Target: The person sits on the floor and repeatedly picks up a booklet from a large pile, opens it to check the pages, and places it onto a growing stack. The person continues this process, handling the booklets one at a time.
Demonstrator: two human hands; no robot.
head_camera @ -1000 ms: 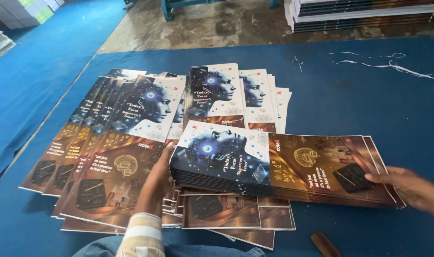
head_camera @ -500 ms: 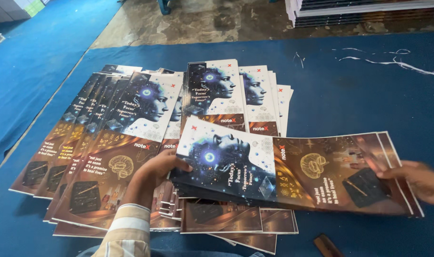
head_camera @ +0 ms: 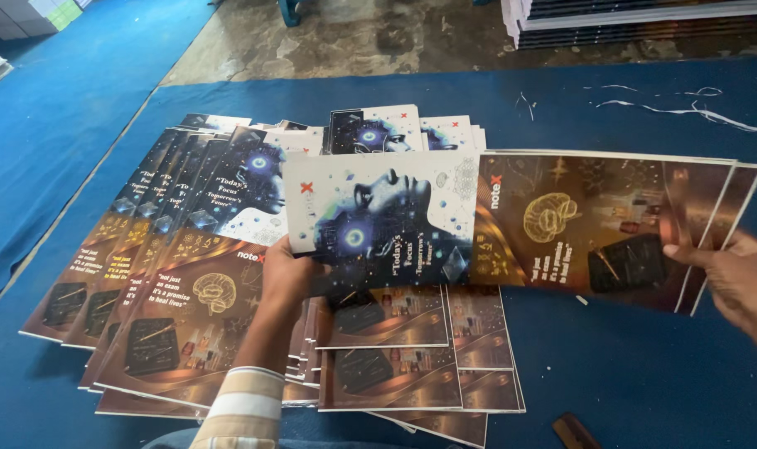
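- You are holding a small stack of printed cover sheets up off the blue table, stretched flat between your two hands, just above the piles below.
- Your left hand is gripping the near left corner of that stack, fingers curled under the pale portrait half with the thumb on top.
- Your right hand is pinching the right edge at the brown half, fingers closed on the sheets; there the edges are showing slightly fanned, so the sheets are not squared.
- Judging by this, you are in the lifting and carrying step: the stack is taken up but not laid anywhere yet.
- To the left, a fanned row of covers is lying overlapped on the table, each sheet stepped beside the next.
- Beneath the held stack, a near pile of covers is lying flat, and a far pile is peeking out behind the held stack's top edge.
- The next move probably calls for keeping both grips even so the sheets are not sagging or sliding, and for squaring the fanned right edge before setting down.
- Loose white strips are lying far right on the table, well apart from your hands.
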